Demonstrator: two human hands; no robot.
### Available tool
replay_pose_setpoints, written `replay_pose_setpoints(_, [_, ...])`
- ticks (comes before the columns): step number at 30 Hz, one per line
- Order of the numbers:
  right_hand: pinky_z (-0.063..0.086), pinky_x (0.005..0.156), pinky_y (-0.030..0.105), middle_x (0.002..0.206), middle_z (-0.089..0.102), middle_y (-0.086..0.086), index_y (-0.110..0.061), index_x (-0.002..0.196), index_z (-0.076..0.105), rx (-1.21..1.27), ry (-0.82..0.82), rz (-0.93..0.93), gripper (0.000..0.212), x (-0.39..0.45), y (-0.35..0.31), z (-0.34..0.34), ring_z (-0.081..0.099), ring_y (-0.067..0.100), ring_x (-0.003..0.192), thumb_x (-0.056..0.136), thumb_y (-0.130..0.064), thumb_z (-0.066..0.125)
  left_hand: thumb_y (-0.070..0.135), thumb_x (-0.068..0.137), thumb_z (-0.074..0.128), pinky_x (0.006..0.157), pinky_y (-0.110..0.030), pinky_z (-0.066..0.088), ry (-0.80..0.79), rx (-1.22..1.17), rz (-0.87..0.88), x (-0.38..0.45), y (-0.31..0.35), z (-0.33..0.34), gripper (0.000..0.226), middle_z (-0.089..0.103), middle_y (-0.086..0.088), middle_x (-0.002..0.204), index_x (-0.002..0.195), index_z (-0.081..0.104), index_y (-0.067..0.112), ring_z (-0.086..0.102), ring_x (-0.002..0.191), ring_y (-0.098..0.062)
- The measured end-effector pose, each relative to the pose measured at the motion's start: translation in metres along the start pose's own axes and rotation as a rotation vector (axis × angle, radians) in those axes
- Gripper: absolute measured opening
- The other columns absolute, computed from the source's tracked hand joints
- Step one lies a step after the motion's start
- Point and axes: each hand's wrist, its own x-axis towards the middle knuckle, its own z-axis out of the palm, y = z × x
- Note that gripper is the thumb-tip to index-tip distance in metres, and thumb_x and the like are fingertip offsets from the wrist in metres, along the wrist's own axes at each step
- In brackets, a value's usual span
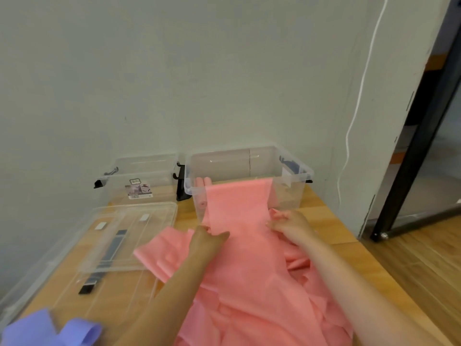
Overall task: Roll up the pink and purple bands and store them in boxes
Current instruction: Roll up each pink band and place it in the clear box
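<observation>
The pink band (249, 258) lies in a loose heap on the near right part of the wooden table (331, 231), and one flat length of it runs up and over the front rim of the right-hand clear box (294, 188). The heap spreads to the bottom of the view and close to the table's right edge, beyond which the wooden floor (429, 270) drops away. A pale wall (174, 71) closes the table's far side and its left side, so both boxes sit hard up in that corner.

Inside the right-hand box, at its left end, at least one pink roll (203, 183) stands against the wall of the box (how many is hard to tell through the plastic). The left-hand clear box (139, 176), with a paper label on its front, shows nothing pink or purple inside. In front of it lie two clear lids (129, 236), overlapping, taking up most of the table's left half.

The left hand (208, 239) grips the band's left edge, fingers curled round bunched material. The right hand (291, 223) pinches the right edge just in front of the box, fingers closed on a fold.

The purple band (50, 328) lies at the near left corner, well apart from both hands.
</observation>
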Motion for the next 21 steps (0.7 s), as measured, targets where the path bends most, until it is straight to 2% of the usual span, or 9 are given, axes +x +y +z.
replay_pose_setpoints(2, [0.039, 0.05, 0.008, 0.094, 0.059, 0.006, 0.009, 0.1, 0.066, 0.089, -0.045, 0.039, 0.022, -0.009, -0.001, 0.003, 0.056, -0.001, 0.061, 0.08, 0.002, 0.067, 0.016, 0.08, 0.068, 0.075, -0.032, 0.043, -0.007, -0.009, 0.033, -0.004, -0.003, -0.003, 0.012, 0.052, -0.002, 0.076, 0.079, 0.059, 0.009, 0.054, 0.082, -0.024])
replay_pose_setpoints(4, [0.044, 0.058, 0.011, 0.095, 0.063, 0.01, 0.005, 0.099, 0.066, 0.078, -0.007, 0.053, 0.022, -0.01, 0.001, 0.004, 0.058, 0.005, 0.069, 0.078, -0.001, 0.069, 0.009, 0.08, 0.067, 0.066, -0.028, 0.037, -0.015, -0.061, 0.09, -0.006, -0.005, -0.005, 0.027, 0.048, 0.002, 0.06, 0.057, 0.053, 0.014, 0.047, 0.072, -0.019])
replay_pose_setpoints(6, [0.045, 0.072, 0.024, 0.088, 0.064, 0.008, -0.004, 0.091, 0.067, 0.055, -0.048, 0.081, 0.016, -0.01, 0.002, 0.006, 0.057, 0.016, 0.081, 0.076, -0.005, 0.072, 0.007, 0.081, 0.064, 0.068, -0.03, 0.037, -0.04, -0.108, 0.128, -0.007, -0.006, -0.008, 0.028, 0.05, 0.001, 0.061, 0.057, 0.052, 0.015, 0.047, 0.071, -0.017])
replay_pose_setpoints(8, [0.041, 0.061, 0.022, 0.071, 0.06, 0.003, -0.01, 0.076, 0.064, 0.079, -0.11, 0.133, 0.01, -0.011, 0.003, 0.01, 0.053, 0.016, 0.068, 0.075, -0.003, 0.072, 0.014, 0.078, 0.062, 0.073, -0.036, 0.043, -0.078, -0.227, 0.138, -0.007, -0.003, -0.011, 0.018, 0.054, -0.006, 0.069, 0.063, 0.052, 0.015, 0.05, 0.074, -0.019])
replay_pose_setpoints(11, [0.036, 0.044, 0.017, 0.054, 0.053, 0.002, -0.011, 0.061, 0.057, 0.177, -0.05, 0.145, 0.025, -0.008, 0.004, 0.011, 0.044, 0.013, 0.05, 0.077, 0.006, 0.065, 0.013, 0.083, 0.057, 0.071, -0.034, 0.045, -0.134, -0.494, 0.081, -0.009, 0.006, -0.016, 0.007, 0.056, -0.008, 0.078, 0.076, 0.055, 0.013, 0.052, 0.075, -0.019])
replay_pose_setpoints(15, [0.05, 0.053, 0.025, 0.063, 0.066, 0.005, -0.009, 0.073, 0.052, 0.624, -0.031, 0.074, 0.022, 0.003, -0.035, 0.001, 0.063, 0.012, 0.052, 0.091, 0.002, 0.048, 0.002, 0.092, 0.045, 0.06, -0.027, 0.036, -0.142, -0.674, 0.23, 0.003, 0.05, -0.027, 0.023, 0.05, -0.004, 0.072, 0.073, 0.049, 0.013, 0.046, 0.066, -0.013])
replay_pose_setpoints(17, [0.05, 0.053, 0.025, 0.07, 0.068, 0.004, -0.011, 0.081, 0.051, 0.603, 0.021, 0.013, 0.016, 0.021, -0.065, -0.009, 0.066, 0.014, 0.057, 0.095, -0.006, 0.045, 0.003, 0.094, 0.042, 0.057, -0.025, 0.036, -0.12, -0.685, 0.297, 0.025, 0.087, -0.037, 0.024, 0.049, -0.001, 0.069, 0.074, 0.049, 0.015, 0.045, 0.063, -0.012])
replay_pose_setpoints(19, [0.05, 0.057, 0.027, 0.075, 0.066, 0.006, -0.01, 0.087, 0.054, 0.439, 0.02, 0.074, 0.012, 0.037, -0.085, -0.015, 0.064, 0.018, 0.062, 0.095, -0.019, 0.05, 0.005, 0.095, 0.041, 0.056, -0.025, 0.037, -0.131, -0.662, 0.318, 0.043, 0.117, -0.043, 0.024, 0.049, -0.001, 0.069, 0.075, 0.048, 0.016, 0.045, 0.062, -0.012])
replay_pose_setpoints(21, [0.049, 0.062, 0.03, 0.078, 0.064, 0.009, -0.008, 0.087, 0.056, 0.235, -0.097, 0.196, 0.03, 0.043, -0.084, -0.012, 0.063, 0.021, 0.066, 0.09, -0.038, 0.056, 0.005, 0.095, 0.041, 0.057, -0.027, 0.037, -0.176, -0.628, 0.321, 0.053, 0.127, -0.042, 0.026, 0.05, -0.003, 0.07, 0.073, 0.048, 0.017, 0.046, 0.064, -0.015])
